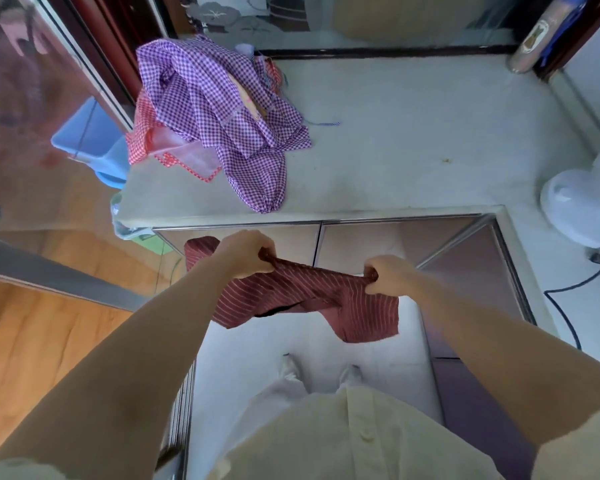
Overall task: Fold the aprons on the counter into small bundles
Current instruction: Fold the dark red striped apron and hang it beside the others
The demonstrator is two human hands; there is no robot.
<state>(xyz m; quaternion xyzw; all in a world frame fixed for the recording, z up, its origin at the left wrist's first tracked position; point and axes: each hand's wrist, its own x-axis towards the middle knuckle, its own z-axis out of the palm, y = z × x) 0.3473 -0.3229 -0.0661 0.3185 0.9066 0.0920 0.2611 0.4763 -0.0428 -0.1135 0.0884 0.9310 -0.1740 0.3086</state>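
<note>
A person stands at a pale stone counter (413, 150), holding a maroon striped apron (302, 296) in the air in front of its edge. The left hand (248, 252) and right hand (388, 275) each grip a bunched part of the cloth's upper edge, fingers curled tight, and the fabric hangs slack between and below them. A purple checked apron (215, 109) lies heaped on the counter's far left, over a red checked apron (146, 133). A white fan (575, 206) stands at right.

The maroon striped apron (309, 299) hangs bunched before the counter (413, 133); the purple gingham apron (215, 109) lies heaped on it, over perhaps a red-checked apron (137, 133).
</note>
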